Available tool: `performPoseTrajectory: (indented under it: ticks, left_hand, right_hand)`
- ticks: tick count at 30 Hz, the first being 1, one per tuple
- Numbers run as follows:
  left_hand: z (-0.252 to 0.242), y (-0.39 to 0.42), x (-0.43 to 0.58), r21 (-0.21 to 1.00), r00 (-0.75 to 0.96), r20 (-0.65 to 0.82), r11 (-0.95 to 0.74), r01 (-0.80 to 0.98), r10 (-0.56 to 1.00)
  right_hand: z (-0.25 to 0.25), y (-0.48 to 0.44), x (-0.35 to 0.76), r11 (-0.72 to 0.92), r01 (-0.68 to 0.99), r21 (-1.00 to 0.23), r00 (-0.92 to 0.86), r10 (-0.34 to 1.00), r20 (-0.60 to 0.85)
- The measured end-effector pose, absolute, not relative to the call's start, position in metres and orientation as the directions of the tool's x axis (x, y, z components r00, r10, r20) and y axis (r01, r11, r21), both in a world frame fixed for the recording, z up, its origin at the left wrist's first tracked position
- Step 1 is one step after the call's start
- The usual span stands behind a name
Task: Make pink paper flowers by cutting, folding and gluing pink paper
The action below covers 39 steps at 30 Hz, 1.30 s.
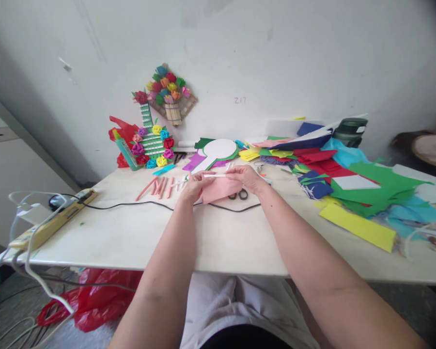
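Observation:
My left hand (196,186) and my right hand (245,176) are raised over the middle of the table, fingers closed in a pinch. Between them they hold a piece of pink paper (221,190) that hangs down toward me. A thin white stick (220,175) lies along its top edge, with one end in each hand. To the left of my left hand rest several pink rolled sticks (160,188), and some short white sticks (178,183) lie closer to it. Black scissors handles (242,194) show beneath the paper at the right.
A white round paper shape with a handle (220,149) lies behind my hands. Coloured paper sheets (381,186) pile up at the right. A paper-flower craft (154,140) and a glue bottle (126,151) stand back left. A black cable (131,206) crosses from a power strip (58,218).

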<state>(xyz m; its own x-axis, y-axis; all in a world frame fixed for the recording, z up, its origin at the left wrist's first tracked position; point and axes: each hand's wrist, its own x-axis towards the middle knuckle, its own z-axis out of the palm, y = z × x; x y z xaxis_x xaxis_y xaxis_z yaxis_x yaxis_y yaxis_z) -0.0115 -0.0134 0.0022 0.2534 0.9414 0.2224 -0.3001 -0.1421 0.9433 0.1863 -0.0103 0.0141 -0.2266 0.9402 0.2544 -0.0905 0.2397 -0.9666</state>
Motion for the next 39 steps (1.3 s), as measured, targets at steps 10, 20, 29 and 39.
performPoseTrajectory:
  ticks: [10, 20, 29, 39]
  left_hand:
    - [0.0042, -0.0139, -0.0117, 0.952, 0.250, 0.214, -0.145, -0.268, 0.944]
    - [-0.0001, -0.0091, -0.0180, 0.947, 0.226, 0.251, -0.190, -0.259, 0.941]
    - [0.0027, -0.0108, -0.0212, 0.920, 0.232, 0.286, -0.199, -0.337, 0.930]
    - [0.0029, -0.0134, -0.0187, 0.938, 0.247, 0.248, -0.169, -0.302, 0.937]
  right_hand:
    - [0.0162, -0.0125, 0.1862, 0.216, -0.098, -0.971, -0.197, 0.953, 0.232]
    - [0.0181, -0.0137, 0.1876, 0.225, -0.090, -0.970, -0.155, 0.959, 0.236]
    - [0.0163, -0.0123, 0.1879, 0.237, -0.101, -0.966, -0.151, 0.956, 0.250]
    - [0.0151, -0.0104, 0.1849, 0.343, -0.026, -0.939, -0.143, 0.928, 0.343]
